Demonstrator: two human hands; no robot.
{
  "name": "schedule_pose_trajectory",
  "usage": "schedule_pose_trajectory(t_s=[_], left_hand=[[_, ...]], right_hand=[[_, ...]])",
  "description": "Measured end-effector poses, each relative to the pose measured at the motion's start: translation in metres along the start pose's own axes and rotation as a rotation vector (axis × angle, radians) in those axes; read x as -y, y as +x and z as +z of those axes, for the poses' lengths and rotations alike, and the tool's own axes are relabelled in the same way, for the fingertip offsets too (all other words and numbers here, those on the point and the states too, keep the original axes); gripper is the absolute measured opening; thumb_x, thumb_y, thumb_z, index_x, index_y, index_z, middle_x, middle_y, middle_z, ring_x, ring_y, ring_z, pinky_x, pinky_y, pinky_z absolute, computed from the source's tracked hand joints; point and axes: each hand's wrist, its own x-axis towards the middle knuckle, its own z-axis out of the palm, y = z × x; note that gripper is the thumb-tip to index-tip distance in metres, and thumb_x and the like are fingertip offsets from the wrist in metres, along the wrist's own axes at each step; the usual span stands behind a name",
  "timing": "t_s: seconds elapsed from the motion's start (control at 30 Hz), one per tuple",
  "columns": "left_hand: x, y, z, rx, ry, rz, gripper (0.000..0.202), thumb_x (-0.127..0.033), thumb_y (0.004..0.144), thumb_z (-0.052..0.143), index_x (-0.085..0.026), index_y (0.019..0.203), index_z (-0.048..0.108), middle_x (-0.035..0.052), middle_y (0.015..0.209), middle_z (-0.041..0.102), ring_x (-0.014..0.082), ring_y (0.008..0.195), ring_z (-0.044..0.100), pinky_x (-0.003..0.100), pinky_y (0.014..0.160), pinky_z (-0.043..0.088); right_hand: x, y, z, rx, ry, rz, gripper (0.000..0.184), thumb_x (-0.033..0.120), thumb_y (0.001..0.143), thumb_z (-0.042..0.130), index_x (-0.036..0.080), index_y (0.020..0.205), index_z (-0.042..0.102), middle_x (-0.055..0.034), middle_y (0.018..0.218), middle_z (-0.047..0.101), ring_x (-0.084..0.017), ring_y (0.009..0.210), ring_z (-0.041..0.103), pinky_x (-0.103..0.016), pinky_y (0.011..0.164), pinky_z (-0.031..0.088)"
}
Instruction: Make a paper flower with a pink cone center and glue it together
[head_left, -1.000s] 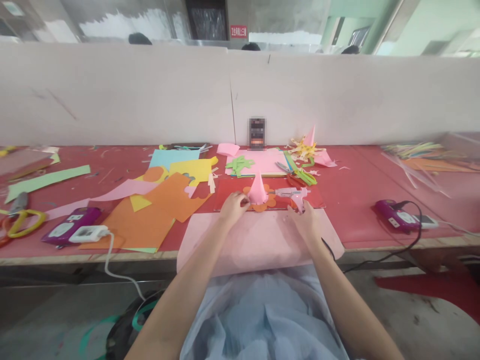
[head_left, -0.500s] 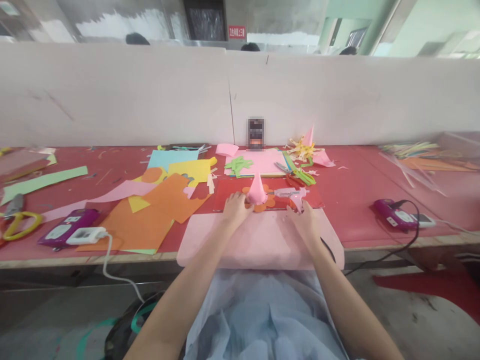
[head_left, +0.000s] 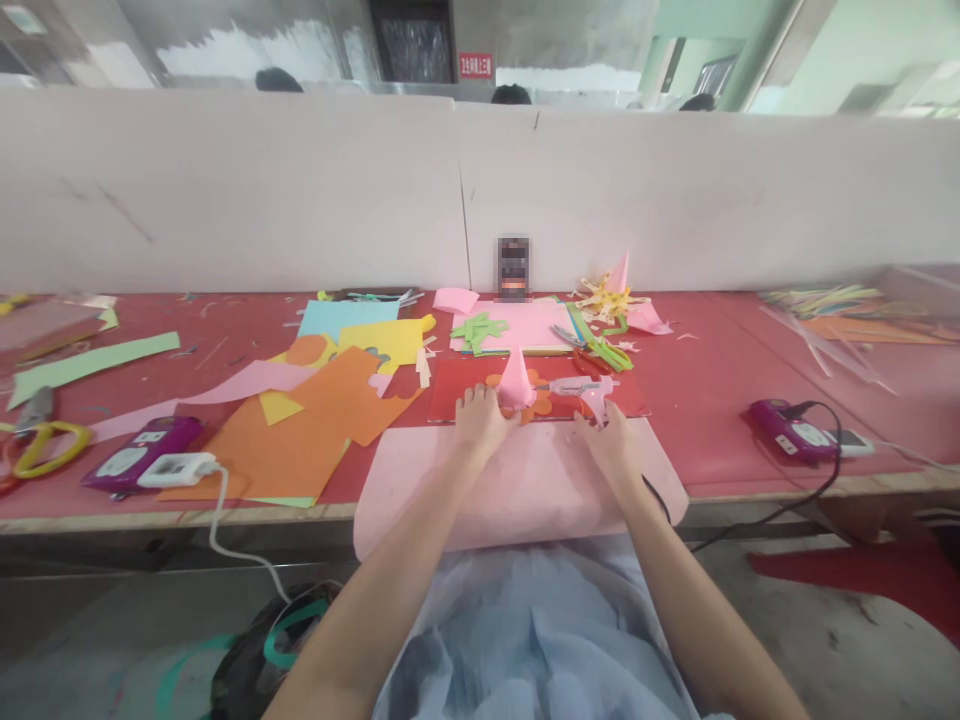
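Note:
A pink paper cone (head_left: 514,378) stands upright on an orange paper flower (head_left: 537,402), which lies on a red sheet (head_left: 457,385). My left hand (head_left: 480,422) rests just left of the cone, fingers curled against its base. My right hand (head_left: 609,440) lies on a large pale pink sheet (head_left: 517,485), its fingers closed on the handle of a pink glue gun (head_left: 589,390) whose nozzle points left toward the cone.
Orange (head_left: 300,440), yellow (head_left: 390,340) and blue (head_left: 337,315) papers lie to the left, with a purple box (head_left: 139,452) and white plug (head_left: 180,467). Yellow scissors (head_left: 45,445) sit far left. A pink pad (head_left: 525,325), green scraps (head_left: 476,330) and a second purple device (head_left: 787,428) are nearby.
My left hand has slid a little to the right, closer to the cone's base. My right hand and the glue gun have hardly moved.

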Motion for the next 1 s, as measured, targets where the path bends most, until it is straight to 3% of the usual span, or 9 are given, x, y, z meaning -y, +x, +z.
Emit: schedule_pose_trajectory(t_s=[0.3,0.43,0.57,0.63,0.67,0.73,0.87,1.0], left_hand=[[-0.012,0.002,0.0,-0.003,0.034,-0.073,0.043,-0.045,0.068,0.053,-0.013,0.097,0.054,0.0141,0.098,0.056,0.0283,0.096,0.049,0.037,0.079,0.036],[-0.007,0.004,-0.006,0.017,-0.014,-0.067,0.046,-0.049,0.064,0.056,-0.014,0.094,0.055,0.014,0.099,0.057,0.0296,0.098,0.049,0.038,0.08,0.037],[0.0,0.012,-0.026,0.136,-0.278,-0.143,0.04,-0.055,0.069,0.051,-0.018,0.084,0.055,0.0081,0.089,0.061,0.0236,0.085,0.057,0.032,0.069,0.041],[0.0,0.018,-0.038,-0.015,-0.358,-0.211,0.033,-0.05,0.074,0.049,-0.02,0.087,0.054,0.0058,0.088,0.062,0.0206,0.082,0.058,0.03,0.066,0.042],[-0.001,0.022,-0.043,-0.127,-0.377,-0.191,0.029,-0.046,0.075,0.049,-0.021,0.088,0.054,0.0054,0.091,0.062,0.0196,0.085,0.058,0.029,0.068,0.042],[-0.006,0.031,-0.05,-0.227,-0.45,-0.1,0.022,-0.039,0.077,0.051,-0.021,0.087,0.056,0.0045,0.094,0.062,0.0174,0.086,0.058,0.027,0.071,0.042],[-0.016,0.047,-0.05,-0.252,-0.583,0.032,0.017,-0.034,0.076,0.054,-0.021,0.082,0.06,0.0035,0.092,0.063,0.0155,0.08,0.058,0.027,0.071,0.044],[-0.019,0.056,-0.049,-0.247,-0.628,0.071,0.013,-0.031,0.075,0.056,-0.021,0.079,0.062,0.0028,0.087,0.065,0.0146,0.075,0.058,0.028,0.071,0.045]], right_hand=[[-0.003,0.001,0.004,-0.014,0.02,0.009,0.057,0.05,0.072,0.047,0.013,0.115,0.047,-0.0142,0.104,0.058,-0.023,0.087,0.054,-0.032,0.072,0.038],[-0.005,0.002,0.004,-0.028,0.057,0.022,0.049,0.051,0.071,0.047,0.015,0.105,0.052,-0.0105,0.092,0.06,-0.021,0.077,0.054,-0.03,0.066,0.038],[-0.006,0.003,0.004,-0.043,0.115,0.08,0.044,0.052,0.068,0.05,0.017,0.096,0.054,-0.0058,0.079,0.06,-0.018,0.067,0.052,-0.027,0.06,0.035],[-0.004,0.002,0.002,-0.028,0.146,0.093,0.044,0.052,0.068,0.05,0.017,0.094,0.053,-0.0046,0.075,0.059,-0.017,0.063,0.051,-0.027,0.057,0.034],[-0.003,0.002,0.001,-0.021,0.16,0.093,0.042,0.052,0.068,0.05,0.017,0.093,0.053,-0.0037,0.072,0.058,-0.017,0.061,0.05,-0.026,0.056,0.034],[0.0,0.0,-0.001,-0.023,0.181,0.087,0.039,0.051,0.069,0.05,0.018,0.088,0.052,-0.0019,0.068,0.056,-0.016,0.057,0.048,-0.026,0.054,0.032],[0.004,-0.002,-0.005,-0.033,0.208,0.079,0.03,0.049,0.07,0.05,0.02,0.075,0.048,0.0016,0.062,0.05,-0.013,0.052,0.042,-0.025,0.051,0.029],[0.006,-0.002,-0.005,-0.025,0.234,0.065,0.03,0.049,0.07,0.05,0.02,0.069,0.043,0.0033,0.058,0.045,-0.011,0.05,0.038,-0.024,0.05,0.028]])
